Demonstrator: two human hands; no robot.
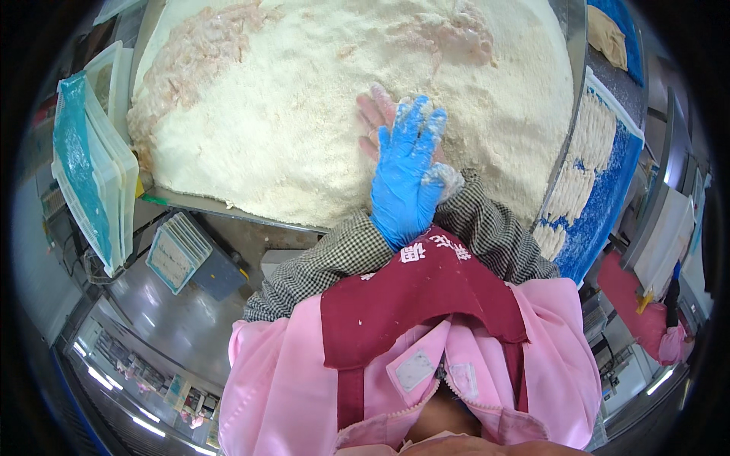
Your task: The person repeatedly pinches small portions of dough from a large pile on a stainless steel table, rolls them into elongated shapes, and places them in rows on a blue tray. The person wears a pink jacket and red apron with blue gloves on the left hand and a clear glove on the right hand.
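Observation:
My left hand (402, 171), in a blue glove dusted with crumbs, lies across my right hand (373, 122). Its fingers are extended and slightly apart, its thumb caked with pale crumbs. Beneath it, the right hand shows only spread fingers to the left and a sliver on the other side; its palm is hidden, as is anything under it. Both are over a broad bed of pale breading crumbs (274, 142). Raw pale-pink meat (199, 51) is heaped at the far left, and more meat pieces (473, 37) lie partly coated beyond my hands.
A metal rim (239, 215) edges the crumb bed. On the right, a blue-lined tray (613, 188) holds rows of coated strips (590, 131). Stacked white plastic trays (114, 182) stand at left. A grey bin with trays (219, 271) is below. Another person (673, 342) appears far right.

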